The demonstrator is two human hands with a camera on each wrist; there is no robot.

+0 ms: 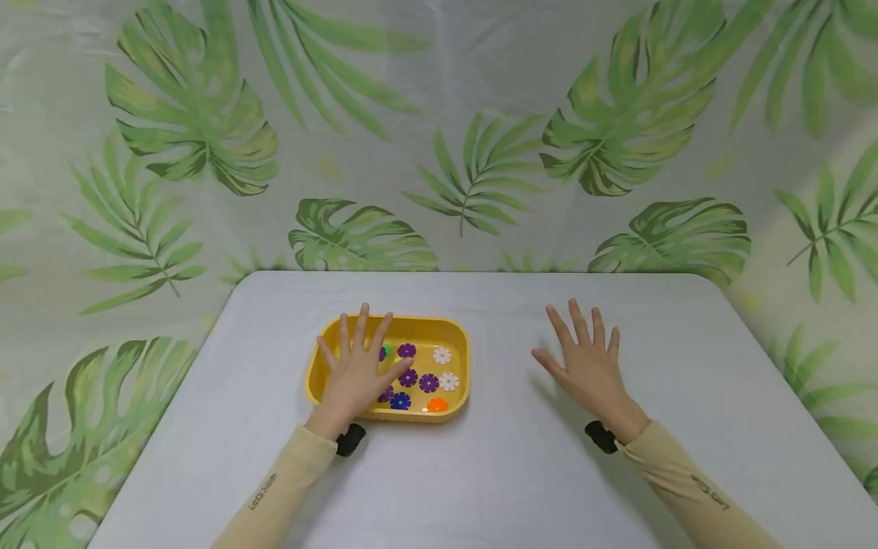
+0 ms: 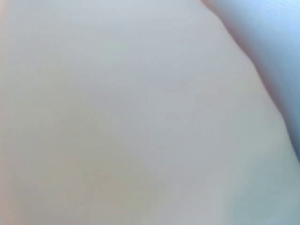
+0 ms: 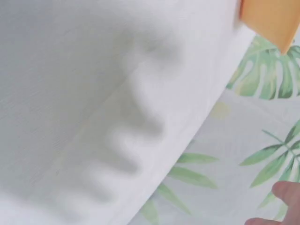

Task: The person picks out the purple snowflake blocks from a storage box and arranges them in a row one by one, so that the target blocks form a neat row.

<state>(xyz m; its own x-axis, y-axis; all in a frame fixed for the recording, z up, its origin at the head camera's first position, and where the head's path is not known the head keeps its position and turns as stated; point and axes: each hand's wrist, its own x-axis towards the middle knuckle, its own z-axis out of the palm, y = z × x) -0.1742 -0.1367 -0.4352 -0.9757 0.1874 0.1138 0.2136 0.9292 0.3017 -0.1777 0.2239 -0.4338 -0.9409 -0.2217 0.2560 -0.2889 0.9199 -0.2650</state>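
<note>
From the head view I see my left hand (image 1: 357, 374) spread flat over the yellow tray (image 1: 458, 343), flower pieces (image 1: 428, 383) just right of its fingers, none lifted yet; right hand (image 1: 586, 366) spread on the table (image 1: 480, 473). Left wrist view: probably blurred skin. Right wrist view: tray corner (image 3: 269, 21), fingertips.

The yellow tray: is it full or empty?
Partly filled. The yellow tray holds scattered flower-shaped pieces, with bare yellow floor between them.

Glossy plastic yellow tray (image 1: 458, 339) on a matt white tablecloth (image 1: 521, 473).
</note>
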